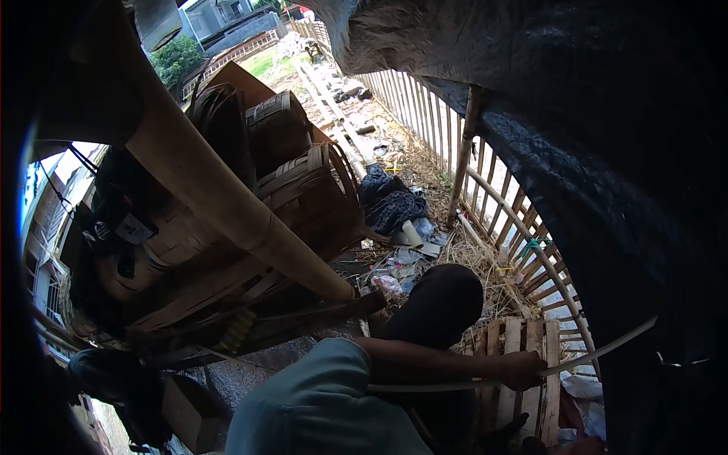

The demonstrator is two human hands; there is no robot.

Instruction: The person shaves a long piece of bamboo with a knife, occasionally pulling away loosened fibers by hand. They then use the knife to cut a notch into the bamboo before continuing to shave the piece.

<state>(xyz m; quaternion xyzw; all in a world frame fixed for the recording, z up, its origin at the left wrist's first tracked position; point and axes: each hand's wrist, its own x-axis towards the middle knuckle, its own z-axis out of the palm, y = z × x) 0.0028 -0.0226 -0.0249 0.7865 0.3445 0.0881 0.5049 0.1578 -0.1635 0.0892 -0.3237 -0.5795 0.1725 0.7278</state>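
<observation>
My left hand (523, 370) is closed around a long, thin, pale strip (599, 353) that looks like split bamboo. The strip bends upward to the right of the fist, and its other end runs back under my forearm toward my body. My left arm, in a teal sleeve (326, 406), reaches across to the right, just below my raised dark-trousered knee (447, 299). Beneath the hand lie wooden slats (509, 402). My right hand does not show. A dim brownish shape at the bottom right edge is too dark to make out.
A thick bamboo pole (227, 205) slants across the left, in front of woven baskets (311, 189). A bamboo fence (425, 110) runs along the right beside a dark tarp (607, 174). A black plastic bag (390, 201), litter and straw (462, 265) cover the ground ahead.
</observation>
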